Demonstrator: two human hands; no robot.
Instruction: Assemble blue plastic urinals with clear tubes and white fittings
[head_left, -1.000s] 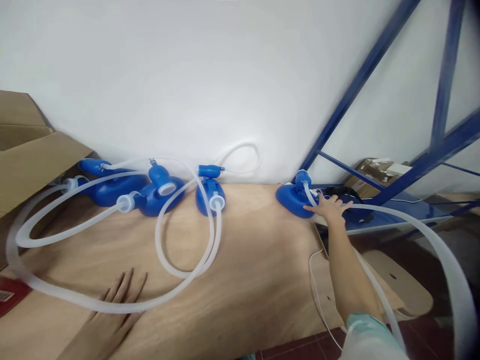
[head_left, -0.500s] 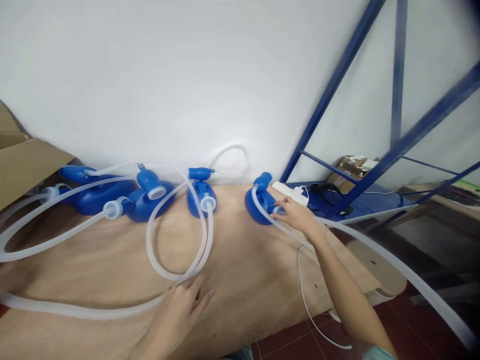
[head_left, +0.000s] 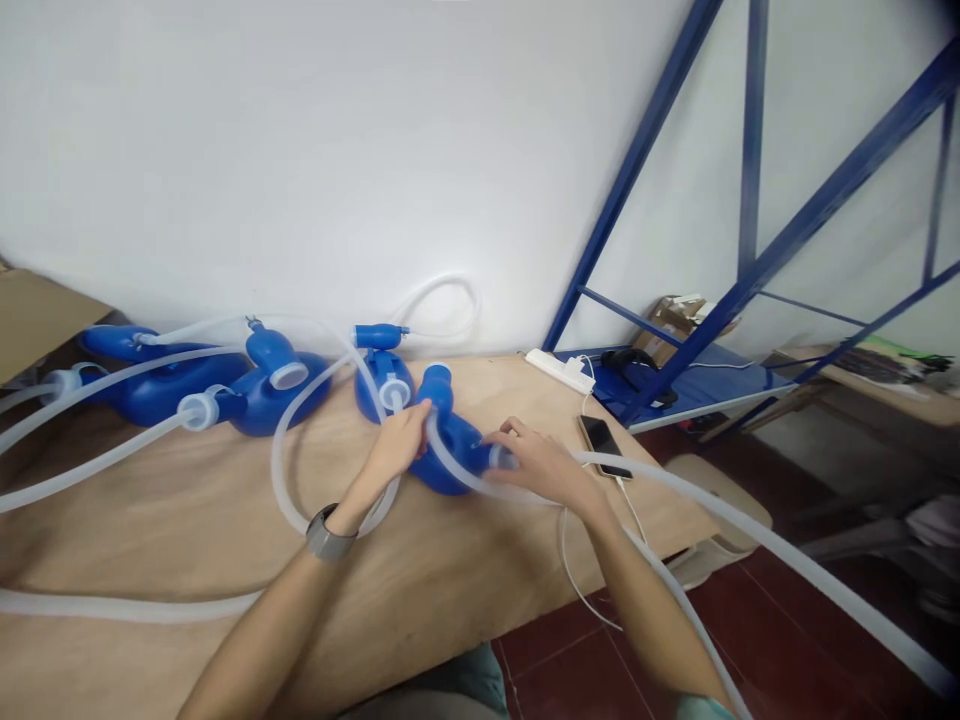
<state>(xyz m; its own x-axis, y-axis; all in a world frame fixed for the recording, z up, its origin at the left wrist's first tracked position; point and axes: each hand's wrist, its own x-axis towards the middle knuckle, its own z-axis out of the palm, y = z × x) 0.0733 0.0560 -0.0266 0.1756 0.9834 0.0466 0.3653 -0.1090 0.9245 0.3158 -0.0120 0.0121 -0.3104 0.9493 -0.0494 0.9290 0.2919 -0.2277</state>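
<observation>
A blue plastic bottle (head_left: pixel 450 465) with a white translucent hose (head_left: pixel 757 530) is on the wooden table in front of me. At its near left side, my left hand (head_left: pixel 401 442) closes on the bottle, thumb along the hose at its upper blue piece (head_left: pixel 436 385). My right hand (head_left: pixel 536 462) has its fingers curled round the bottle's mouth, over the translucent white collar (head_left: pixel 504 457). Just behind my left hand stands another blue bottle (head_left: pixel 367 390) with a white collar (head_left: pixel 395 392). The palm sides of both hands are hidden.
More blue bottles (head_left: pixel 300 405) with hoses lie at the left, beside a cardboard box (head_left: pixel 45 320). Toward the right are a power strip (head_left: pixel 559 370), a phone (head_left: pixel 606 445) on a cable, and a blue metal frame (head_left: pixel 637 170). A stool (head_left: pixel 720 500) stands beyond the table edge.
The bottle has come left and nearer, with my right hand staying at its mouth. My left hand has risen from the table's front to hold the bottle. A phone has come into sight.
</observation>
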